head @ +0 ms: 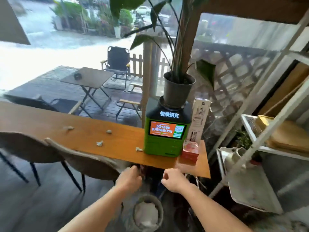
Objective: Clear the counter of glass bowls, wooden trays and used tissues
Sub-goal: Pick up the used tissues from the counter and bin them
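Four crumpled tissues [99, 143] on counter [50, 124]

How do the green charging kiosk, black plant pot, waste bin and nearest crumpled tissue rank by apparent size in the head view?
1. green charging kiosk
2. black plant pot and waste bin: alike, and the bin is nearer, so unranked
3. crumpled tissue

We see four used tissues, all small crumpled white wads, scattered well apart on the wooden bench [50, 121]: one far left [69, 128], one nearer the middle [108, 131], one toward the front edge [99, 143], and one just beside the green machine's base [139, 149].
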Motion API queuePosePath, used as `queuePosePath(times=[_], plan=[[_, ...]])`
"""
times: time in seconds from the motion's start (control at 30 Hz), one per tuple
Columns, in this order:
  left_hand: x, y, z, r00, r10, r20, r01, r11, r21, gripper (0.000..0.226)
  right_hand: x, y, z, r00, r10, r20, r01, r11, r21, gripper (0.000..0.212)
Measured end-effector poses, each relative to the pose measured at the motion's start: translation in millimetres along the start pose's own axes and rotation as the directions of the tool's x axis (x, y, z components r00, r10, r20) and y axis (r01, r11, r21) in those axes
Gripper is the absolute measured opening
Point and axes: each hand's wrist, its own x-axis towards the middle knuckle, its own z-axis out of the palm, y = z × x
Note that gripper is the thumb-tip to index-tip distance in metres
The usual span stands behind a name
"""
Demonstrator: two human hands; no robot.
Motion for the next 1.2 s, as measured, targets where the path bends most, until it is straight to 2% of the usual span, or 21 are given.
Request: queuePosePath(times=[0.2, 0.4, 0.53, 0.7, 0.8, 0.93, 1.03, 1.1, 1.2], plan=[[10.0, -59.9, -35.5, 0.991, -0.13, -0.043, 0.128, 0.991, -0.042, 0.026, 38.8, -67.1, 13.2, 0.991, -0.124, 0.052, 0.125, 0.992, -0.028, 0.018], [41.6, -75.4, -60.6, 0.989, -0.139, -0.052, 0.137, 0.99, -0.038, 0.017, 94.6, -84.2, 14.4, 0.991, -0.118, 0.058, 0.118, 0.993, 0.017, 0.016], [83.1, -84.3, -71.8, 0.987, -0.138, -0.076, 0.129, 0.985, -0.118, 0.012, 132.9, -88.8, 21.5, 0.99, -0.103, 0.097, 0.1, 0.994, 0.039, 0.019], [143.5, -105.5, -81.4, 0.997, -0.083, -0.003, 0.082, 0.995, -0.062, 0.01, 180.8, -103.7, 35.4, 0.994, 0.009, 0.107, -0.017, 0.997, 0.074, 0.021], [199.2, -131.3, -89.3, 0.998, -0.052, 0.038, 0.054, 0.996, -0.067, 0.013, 220.5, -116.6, 42.4, 0.996, 0.06, 0.066, -0.067, 0.991, 0.118, 0.036], [254.9, -188.8, -95.5, 0.985, -0.091, 0.147, 0.094, 0.995, -0.013, 0.008, 256.9, -130.8, 55.1, 0.966, 0.259, 0.008, -0.253, 0.94, 0.23, 0.043], [286.2, -225.5, -105.1, 0.98, -0.11, 0.165, 0.112, 0.994, 0.001, 0.011, 274.0, -140.5, 64.4, 0.934, 0.354, 0.055, -0.358, 0.911, 0.206, 0.054], [302.8, -238.1, -112.3, 0.976, -0.12, 0.18, 0.115, 0.993, 0.036, 0.009, 282.6, -149.7, 67.0, 0.919, 0.388, 0.071, -0.394, 0.902, 0.176, 0.053], [324.0, -249.6, -112.8, 0.977, -0.131, 0.166, 0.119, 0.99, 0.076, 0.024, 293.8, -159.5, 70.1, 0.911, 0.412, 0.029, -0.41, 0.895, 0.176, 0.044]])
